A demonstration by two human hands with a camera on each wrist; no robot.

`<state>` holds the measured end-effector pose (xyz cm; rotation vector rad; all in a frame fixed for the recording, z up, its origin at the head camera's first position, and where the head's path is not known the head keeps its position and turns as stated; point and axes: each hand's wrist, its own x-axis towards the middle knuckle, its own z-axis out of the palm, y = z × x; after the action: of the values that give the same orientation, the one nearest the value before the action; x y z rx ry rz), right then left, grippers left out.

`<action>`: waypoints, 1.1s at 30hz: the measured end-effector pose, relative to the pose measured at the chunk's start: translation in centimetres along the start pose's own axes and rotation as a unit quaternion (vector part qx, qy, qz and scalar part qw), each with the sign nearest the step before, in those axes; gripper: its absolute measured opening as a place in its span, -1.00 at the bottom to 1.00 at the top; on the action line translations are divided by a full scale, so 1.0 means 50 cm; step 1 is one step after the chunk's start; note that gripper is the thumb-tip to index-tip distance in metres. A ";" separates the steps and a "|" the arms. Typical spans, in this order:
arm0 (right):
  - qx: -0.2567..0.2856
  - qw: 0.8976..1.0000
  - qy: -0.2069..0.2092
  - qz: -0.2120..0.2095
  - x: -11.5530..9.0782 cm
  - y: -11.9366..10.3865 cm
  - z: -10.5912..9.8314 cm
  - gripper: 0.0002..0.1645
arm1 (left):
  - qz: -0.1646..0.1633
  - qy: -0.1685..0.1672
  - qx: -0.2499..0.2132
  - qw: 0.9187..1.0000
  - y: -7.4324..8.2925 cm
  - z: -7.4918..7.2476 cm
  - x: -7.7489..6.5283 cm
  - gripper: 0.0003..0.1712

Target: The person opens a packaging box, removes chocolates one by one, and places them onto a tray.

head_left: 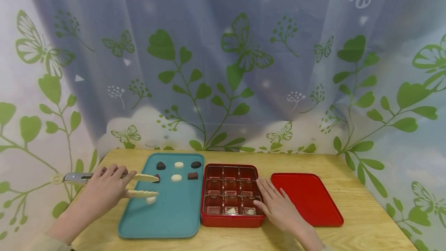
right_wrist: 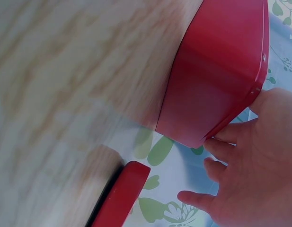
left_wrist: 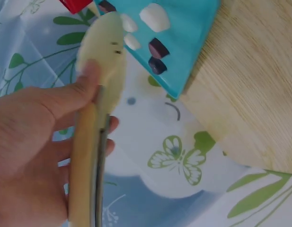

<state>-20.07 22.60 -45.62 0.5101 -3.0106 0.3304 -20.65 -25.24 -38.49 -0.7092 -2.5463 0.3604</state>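
Note:
My left hand (head_left: 108,189) holds a pair of tongs (left_wrist: 86,161) with cream-coloured tips and a metal handle. Spread apart, the tong tips reach over the left side of a blue tray (head_left: 163,220). Close by the lower tip lies a white chocolate (head_left: 151,200); a dark chocolate (head_left: 157,178) is partly hidden by the upper tip. My right hand (head_left: 278,208) rests its extended fingers on the right rim of a red box (head_left: 231,221). Inside the box is a clear divided insert, with a white piece (head_left: 231,211) in the front middle compartment and another white piece (head_left: 250,212) front right.
Several more chocolates stand in rows on the tray, among them a square brown chocolate (head_left: 192,176) and a white round chocolate (head_left: 176,178). A red lid (head_left: 310,200) lies right of the box on the wooden table (head_left: 362,212). Behind hangs a patterned curtain (head_left: 216,88).

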 end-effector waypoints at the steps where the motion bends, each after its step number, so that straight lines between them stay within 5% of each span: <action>1: 0.000 1.000 0.000 0.000 0.000 0.000 0.000 -0.16 | -0.004 0.000 -0.010 1.000 0.004 -0.001 0.003 -0.33; 10: 0.003 1.000 0.003 -0.002 0.000 0.000 0.001 -0.15 | -0.005 -0.015 -0.047 0.999 0.061 -0.004 0.051 -0.29; 21: -0.004 1.000 0.003 -0.002 0.000 0.002 0.004 -0.15 | 0.094 0.037 -0.040 0.994 0.157 -0.035 0.141 -0.31; 33: -0.003 1.000 0.005 0.002 0.000 0.000 0.000 -0.16 | 0.201 0.083 0.009 0.976 0.265 -0.056 0.237 -0.42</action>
<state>-20.05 22.62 -45.61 0.5005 -3.0025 0.3234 -22.67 -7.48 -36.57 -1.1984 -2.2308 0.4336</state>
